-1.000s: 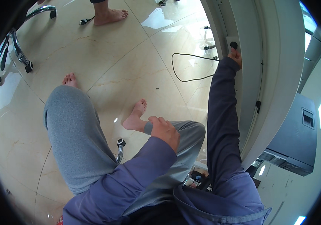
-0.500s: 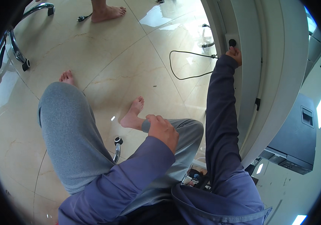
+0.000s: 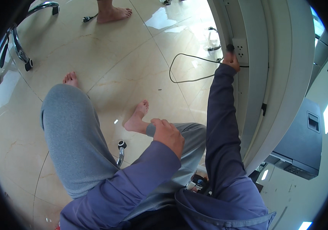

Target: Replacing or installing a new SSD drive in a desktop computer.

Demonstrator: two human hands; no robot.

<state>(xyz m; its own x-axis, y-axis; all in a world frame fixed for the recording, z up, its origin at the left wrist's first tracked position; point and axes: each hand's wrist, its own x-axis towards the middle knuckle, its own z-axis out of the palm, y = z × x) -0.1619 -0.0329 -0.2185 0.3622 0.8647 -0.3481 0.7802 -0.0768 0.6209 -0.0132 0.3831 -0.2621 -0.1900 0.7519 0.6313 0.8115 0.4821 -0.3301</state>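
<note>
At the upper right, my right hand (image 3: 231, 62) is closed around a black power plug (image 3: 230, 48). The plug is out of the white wall socket (image 3: 241, 50), just left of its exposed holes. Thin black cable (image 3: 189, 54) loops over the floor to the left of this hand; whether it belongs to the plug I cannot tell. My left hand (image 3: 169, 135) lies over the grey trouser leg (image 3: 192, 132) of my bent right leg, close to the ankle. Its fingers are loosely bent and hold nothing.
A pale desk panel (image 3: 282, 76) curves along the right, beside my right arm. Beyond it is a dark grey boxy machine (image 3: 300, 140). Chrome chair legs (image 3: 16, 44) stand upper left. Another person's bare foot (image 3: 112, 14) is beside a loose plug (image 3: 87, 19).
My right hand has moved left and slightly down, drawing the black plug out of the wall socket, whose holes now show. My left hand stays on the leg.
</note>
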